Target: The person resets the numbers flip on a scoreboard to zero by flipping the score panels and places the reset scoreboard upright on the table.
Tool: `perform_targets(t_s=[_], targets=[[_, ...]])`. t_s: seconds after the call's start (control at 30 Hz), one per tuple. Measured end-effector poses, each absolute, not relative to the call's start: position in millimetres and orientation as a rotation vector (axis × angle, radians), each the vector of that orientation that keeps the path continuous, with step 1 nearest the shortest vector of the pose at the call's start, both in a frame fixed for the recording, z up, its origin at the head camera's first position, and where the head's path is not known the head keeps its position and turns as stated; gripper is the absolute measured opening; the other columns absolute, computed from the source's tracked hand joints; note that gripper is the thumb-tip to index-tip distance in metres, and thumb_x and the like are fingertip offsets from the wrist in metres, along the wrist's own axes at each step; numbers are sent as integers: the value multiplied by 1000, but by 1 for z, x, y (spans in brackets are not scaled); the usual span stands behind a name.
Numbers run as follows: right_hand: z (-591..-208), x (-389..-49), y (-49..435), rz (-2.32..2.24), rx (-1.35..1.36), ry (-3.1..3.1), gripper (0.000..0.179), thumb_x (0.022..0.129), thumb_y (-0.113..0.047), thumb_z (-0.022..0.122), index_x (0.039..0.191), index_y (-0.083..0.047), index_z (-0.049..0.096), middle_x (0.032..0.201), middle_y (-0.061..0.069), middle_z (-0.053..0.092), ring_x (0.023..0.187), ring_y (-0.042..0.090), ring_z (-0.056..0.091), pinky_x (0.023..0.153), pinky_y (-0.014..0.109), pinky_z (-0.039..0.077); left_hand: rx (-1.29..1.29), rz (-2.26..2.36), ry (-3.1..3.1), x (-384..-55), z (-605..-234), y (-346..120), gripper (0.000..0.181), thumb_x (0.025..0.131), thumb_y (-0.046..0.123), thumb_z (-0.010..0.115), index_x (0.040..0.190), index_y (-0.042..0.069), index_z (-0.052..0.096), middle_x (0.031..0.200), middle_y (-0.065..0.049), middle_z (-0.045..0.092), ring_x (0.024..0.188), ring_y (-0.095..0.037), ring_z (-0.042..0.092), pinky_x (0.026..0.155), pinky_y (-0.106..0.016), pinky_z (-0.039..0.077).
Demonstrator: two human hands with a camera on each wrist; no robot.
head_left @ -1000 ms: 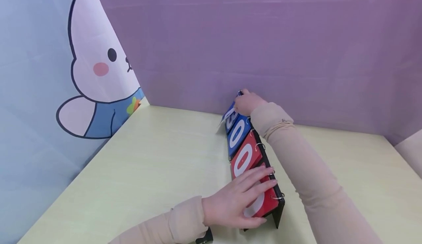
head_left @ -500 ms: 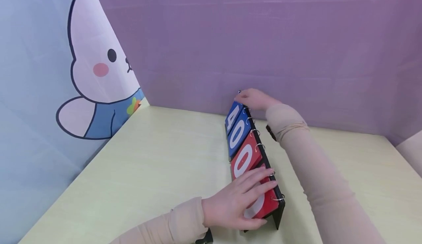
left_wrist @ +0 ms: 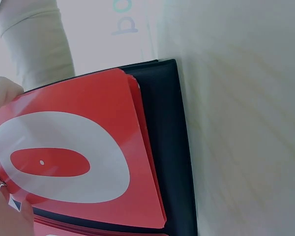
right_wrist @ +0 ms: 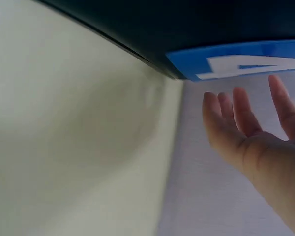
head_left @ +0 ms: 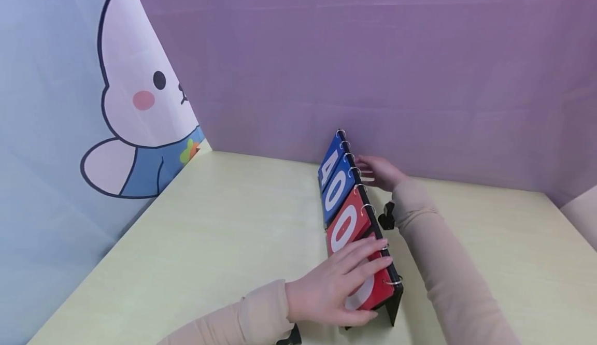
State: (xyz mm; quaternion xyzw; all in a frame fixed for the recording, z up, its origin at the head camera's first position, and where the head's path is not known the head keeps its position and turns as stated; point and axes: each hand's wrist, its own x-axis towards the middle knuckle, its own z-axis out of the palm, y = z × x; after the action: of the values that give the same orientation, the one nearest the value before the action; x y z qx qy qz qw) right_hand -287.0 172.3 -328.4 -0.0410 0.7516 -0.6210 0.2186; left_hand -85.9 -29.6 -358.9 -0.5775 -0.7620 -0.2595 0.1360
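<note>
Purple cloth backdrop (head_left: 420, 65) fills the far side, matte and faintly creased; beside it hangs a pale blue sheet (head_left: 42, 127) printed with a cartoon figure. Below spreads the worktop (head_left: 242, 220), pale yellow and smooth; a light stand might skid on it if knocked from behind.

Flip scoreboard (head_left: 375, 224) stands at the middle of the worktop, its long row running away from the person towards the backdrop. It could tip or swivel, I judge, if the left hand pressed unevenly or the right one bumped its back. The black panels look stiff, with a dull sheen, splayed like a tent.

Beige sleeves (head_left: 452, 267) flank it, soft and wrinkled; the right one runs close enough that loose fabric might snag the rings.

The left hand (head_left: 333, 293) rests over the nearest red card, fingers spread towards the top edge and not clenched. The right hand (head_left: 380, 173) is behind the far half, fingers loosely extended, grasping nothing.

Glossy, flat cards with rounded corners show white numerals: a blue 4 (head_left: 329, 163), a blue 0 (head_left: 337, 192), then red zeros (head_left: 344, 228). Uneven stacking could let one catch on turning.

Thin metal rings (head_left: 368, 209) thread the top edge; a bent one could jam a card.
</note>
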Motion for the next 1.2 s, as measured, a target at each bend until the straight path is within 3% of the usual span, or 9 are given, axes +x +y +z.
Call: perform_targets(t_s=[0.1, 0.47, 0.6, 0.77, 0.87, 0.97, 1.03, 1.1, 1.2], targets=[[-341, -287, 173, -1793, -80, 2004, 59, 102, -39, 27, 144, 3, 23, 150, 27, 25, 136, 40, 30, 113, 45, 29, -1673, -747, -2217, -86, -359, -29, 83, 82, 31, 70, 146, 8, 22, 155, -11, 17, 144, -24, 17, 116, -29, 23], [-354, -279, 175, -1821, -124, 1853, 76, 98, -57, 24, 152, -9, 2, 152, 28, 17, 140, 43, 22, 114, 52, 23, -1677, -718, -2232, -85, -359, -30, 85, 82, 33, 70, 147, 9, 20, 156, -11, 14, 145, -23, 15, 117, -30, 20], [-358, -280, 175, -1870, -84, 1825, 72, 99, -53, 25, 152, -9, 6, 144, 24, 29, 132, 37, 36, 109, 46, 34, -1679, -730, -2245, -85, -360, -31, 85, 82, 32, 70, 147, 9, 20, 155, -11, 15, 145, -23, 15, 117, -29, 21], [-366, -280, 175, -1999, 93, 1731, 62, 101, -40, 32, 150, -8, 13, 131, 12, 39, 114, 21, 45, 90, 30, 48, -1675, -723, -2230, -85, -361, -31, 85, 82, 32, 70, 146, 9, 21, 155, -12, 16, 144, -23, 16, 117, -30, 21], [-370, -280, 177, -2054, 194, 1698, 58, 101, -34, 39, 149, -12, 16, 141, 15, 35, 116, 20, 45, 98, 33, 45, -1673, -715, -2212, -85, -361, -31, 85, 82, 33, 71, 146, 8, 21, 154, -13, 17, 144, -24, 17, 117, -30, 20], [-373, -280, 180, -2080, 261, 1723, 42, 98, -29, 46, 137, -15, 35, 130, 10, 51, 105, 13, 54, 103, 32, 41, -1675, -721, -2211, -85, -361, -31, 85, 82, 32, 71, 146, 8, 21, 155, -12, 16, 144, -24, 17, 117, -29, 20], [-374, -280, 183, -2083, 268, 1764, 23, 97, -25, 49, 118, -15, 48, 107, 1, 65, 89, 6, 60, 97, 27, 43, -1674, -720, -2214, -86, -361, -31, 84, 82, 32, 71, 146, 8, 21, 155, -11, 16, 144, -24, 17, 117, -29, 21], [-374, -279, 185, -2095, 249, 1779, 8, 97, -21, 51, 96, -17, 57, 81, -8, 67, 74, 1, 61, 87, 22, 45, -1674, -724, -2220, -86, -361, -31, 84, 82, 32, 71, 146, 9, 22, 155, -11, 15, 144, -24, 17, 117, -29, 21], [-371, -276, 190, -2079, 160, 1779, 21, 98, -18, 49, 81, -20, 62, 71, -10, 68, 69, 0, 61, 77, 18, 45, -1678, -735, -2238, -85, -361, -31, 84, 82, 32, 70, 146, 9, 21, 155, -11, 15, 144, -24, 16, 116, -29, 22]])
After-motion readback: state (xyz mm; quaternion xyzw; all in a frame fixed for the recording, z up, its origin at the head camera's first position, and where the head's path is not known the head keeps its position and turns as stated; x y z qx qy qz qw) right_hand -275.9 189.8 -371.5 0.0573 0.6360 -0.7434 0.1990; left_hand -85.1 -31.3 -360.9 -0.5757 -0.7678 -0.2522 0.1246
